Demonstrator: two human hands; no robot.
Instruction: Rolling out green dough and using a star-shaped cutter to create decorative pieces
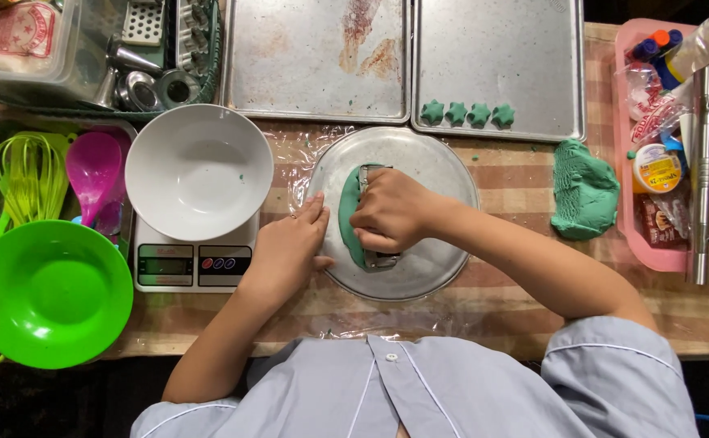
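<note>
- The flattened dough [348, 212] on the grey round plate [444, 174] is showing teal green.
- The dough lump [585, 191] and four small stars [467, 113] are sharing that teal.
- The table [525, 174] is wearing a tan and cream check.
- The bowl [199, 170] on the scale is gleaming white.
- The dish [50, 294] near the table's left edge is glowing bright green.
- The spoon [93, 170] is showing magenta beside the lime whisk [26, 174].
- The tray [630, 235] at the right edge is showing pink.

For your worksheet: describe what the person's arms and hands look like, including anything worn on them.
Both forearms are bare. Short pale grey-blue sleeves with thin white piping end at the elbows. The left hand and right hand wear no gloves; no rings or watch can be made out.
</note>
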